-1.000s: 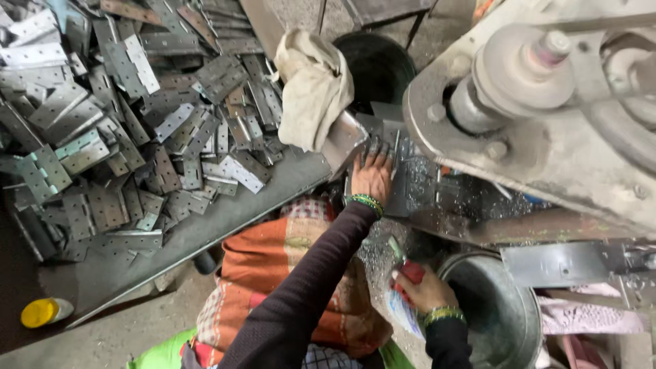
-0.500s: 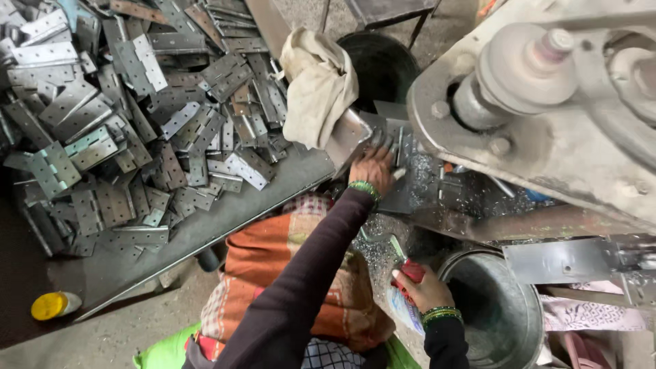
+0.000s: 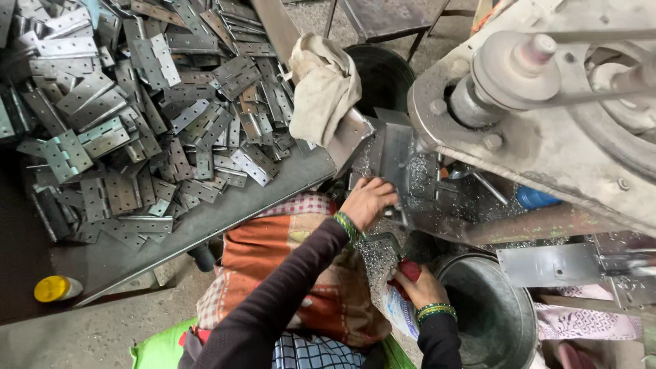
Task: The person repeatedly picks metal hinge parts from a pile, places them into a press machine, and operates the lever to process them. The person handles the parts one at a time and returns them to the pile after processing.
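Two hands are working at centre frame: the left hand [image 3: 367, 200] is pressing down, fingers curled, on a metal plate [image 3: 395, 158] lying just above and right of it under the drill machine [image 3: 547, 116], the plate's long axis running up the frame. Lower down, the right hand [image 3: 418, 287] is clenching a red-handled tool [image 3: 408, 270] beside the steel bucket [image 3: 492, 307], farther from the plate.

Dark metal table [image 3: 205, 225], heaped steel hinges [image 3: 137, 130], crumpled cloth [image 3: 326, 89] at its edge
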Available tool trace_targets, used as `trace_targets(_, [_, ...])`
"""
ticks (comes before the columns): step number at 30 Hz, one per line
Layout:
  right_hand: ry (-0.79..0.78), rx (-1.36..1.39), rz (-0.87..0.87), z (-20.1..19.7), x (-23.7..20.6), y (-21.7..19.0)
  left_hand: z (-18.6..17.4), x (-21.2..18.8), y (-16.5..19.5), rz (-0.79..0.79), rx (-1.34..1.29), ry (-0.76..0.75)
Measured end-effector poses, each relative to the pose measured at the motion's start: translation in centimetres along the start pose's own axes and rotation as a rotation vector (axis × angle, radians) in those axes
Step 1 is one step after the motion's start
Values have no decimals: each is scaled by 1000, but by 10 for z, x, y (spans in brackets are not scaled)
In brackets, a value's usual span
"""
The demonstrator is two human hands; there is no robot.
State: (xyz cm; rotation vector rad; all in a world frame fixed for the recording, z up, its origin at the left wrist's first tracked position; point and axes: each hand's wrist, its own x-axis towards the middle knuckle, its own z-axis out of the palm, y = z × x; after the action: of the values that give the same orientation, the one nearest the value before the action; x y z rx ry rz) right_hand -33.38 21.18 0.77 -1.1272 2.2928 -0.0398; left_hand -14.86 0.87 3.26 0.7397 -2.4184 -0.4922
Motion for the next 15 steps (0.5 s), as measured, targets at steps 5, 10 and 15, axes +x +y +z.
trace_targets(5, [-13,-18,51,7,5,7,-29,41,24,-509,-348,-141])
trace_targets(10, [-20,-4,85,13,10,19,-8,40,65,-457,79,-138])
trace_targets(15, [-2,1,42,9,3,11,7,17,51,-370,43,-60])
